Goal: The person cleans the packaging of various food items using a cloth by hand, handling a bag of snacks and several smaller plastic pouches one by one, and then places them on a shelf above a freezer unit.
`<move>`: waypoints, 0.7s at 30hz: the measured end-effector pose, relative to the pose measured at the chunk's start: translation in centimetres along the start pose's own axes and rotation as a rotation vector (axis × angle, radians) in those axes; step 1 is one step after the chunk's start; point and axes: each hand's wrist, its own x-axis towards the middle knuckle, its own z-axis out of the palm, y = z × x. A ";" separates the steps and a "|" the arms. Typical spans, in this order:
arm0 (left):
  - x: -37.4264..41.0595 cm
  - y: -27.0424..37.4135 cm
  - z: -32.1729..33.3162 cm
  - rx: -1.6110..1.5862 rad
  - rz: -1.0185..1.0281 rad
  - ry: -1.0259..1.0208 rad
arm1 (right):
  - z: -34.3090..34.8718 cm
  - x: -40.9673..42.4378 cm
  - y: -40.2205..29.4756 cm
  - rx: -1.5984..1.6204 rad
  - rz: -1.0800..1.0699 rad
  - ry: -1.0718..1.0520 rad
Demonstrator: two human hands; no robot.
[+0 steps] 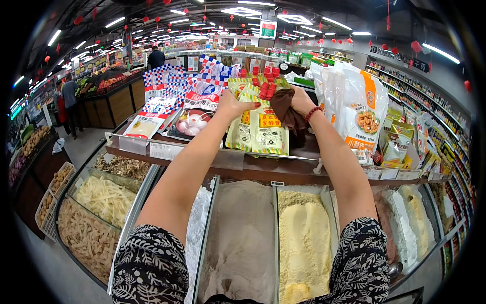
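My left hand [237,106] rests against the yellow-green pouches [269,129] with red caps, a red-nailed digit lying across their front. Its other fingers are partly hidden, so I cannot tell whether it grips a pouch. In my right hand [302,102] is a bunched brown cloth [284,108], held beside the same pouches. The red caps [267,91] cluster at the top of the group. All these pouches stand on a brown shelf [262,161] with a clear front lip. A dark red bead bracelet circles my right wrist.
Flour bags [195,114] lean left of the pouches; large white bags [362,114] stand to the right. Below the shelf, glass-divided bins hold grey-brown powder [243,235] and yellow meal [303,235]. Dried strips [106,195] fill a bin at left. Two people stand in the left background.
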 end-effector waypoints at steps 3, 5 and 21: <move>0.1 -0.4 0.2 -0.215 0.120 0.023 | 0.1 -0.3 -1.1 0.030 -0.053 -0.024; -0.6 0.5 0.2 -0.191 -0.014 0.047 | 0.0 -0.6 -1.3 0.057 -0.053 -0.044; -1.1 1.3 -0.6 -0.007 0.149 0.004 | 2.4 -1.0 -5.7 -0.506 -0.240 0.203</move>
